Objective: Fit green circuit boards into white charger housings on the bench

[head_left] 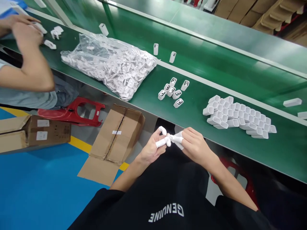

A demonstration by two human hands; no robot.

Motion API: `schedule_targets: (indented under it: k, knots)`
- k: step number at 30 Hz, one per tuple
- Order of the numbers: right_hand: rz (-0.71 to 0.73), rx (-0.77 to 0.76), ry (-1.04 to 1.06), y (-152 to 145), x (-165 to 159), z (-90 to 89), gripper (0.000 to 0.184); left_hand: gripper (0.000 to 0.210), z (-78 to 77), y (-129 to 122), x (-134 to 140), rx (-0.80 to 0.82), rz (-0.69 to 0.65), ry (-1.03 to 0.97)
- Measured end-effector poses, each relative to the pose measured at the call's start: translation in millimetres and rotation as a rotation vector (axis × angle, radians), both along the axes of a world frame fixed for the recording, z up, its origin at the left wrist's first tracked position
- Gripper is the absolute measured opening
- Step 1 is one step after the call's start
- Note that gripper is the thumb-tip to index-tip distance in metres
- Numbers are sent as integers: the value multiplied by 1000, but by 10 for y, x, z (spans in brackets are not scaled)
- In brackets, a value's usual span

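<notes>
Both hands meet in front of my black shirt, just off the near edge of the green bench (192, 115). White finger cots cover several of my fingertips. My left hand (154, 148) is closed, its covered fingers curled toward the right hand. My right hand (195, 143) pinches at the same spot, its fingertips against those of the left. Something small and white may sit between them, but it blends with the finger cots and I cannot make it out. Nearest on the bench are several white housings with metal parts inside (171, 91).
A clear bag of small white parts (122, 68) lies to the left. Stacked white empty housings (236, 113) stand at right. A co-worker's arm (31, 54) handles white pieces at far left. Cardboard boxes (115, 132) and a red stool (76, 111) are below.
</notes>
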State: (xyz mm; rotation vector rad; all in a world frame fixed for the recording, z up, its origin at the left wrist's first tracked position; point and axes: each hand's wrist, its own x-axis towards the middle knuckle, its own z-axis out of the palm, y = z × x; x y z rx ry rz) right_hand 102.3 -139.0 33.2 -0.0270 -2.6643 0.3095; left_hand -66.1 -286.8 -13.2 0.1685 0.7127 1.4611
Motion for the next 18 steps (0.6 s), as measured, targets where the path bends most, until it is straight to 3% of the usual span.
schedule_targets:
  k: [3,5,8,10,12,15,18]
  knots:
    - [-106,152,15,-5,19,-29,33,50,-17,99,28,0,-47,18]
    - [-179,151,-2,-8,55,-82,29,49,0,158,65,12,-99,17]
    - [-246,-67,27,-4,179,-169,20,47,32,220,130,24,-180,-3]
    - [-227,-244,53,-7,290,-193,25,48,37,244,165,32,-223,-11]
    - [-184,-281,35,-21,389,-178,27,49,31,256,186,28,-255,-2]
    - [-166,-61,-19,-61,468,-114,23,52,27,265,194,-12,-294,36]
    - [-214,176,-44,-106,484,-85,32,52,41,287,190,-54,-342,72]
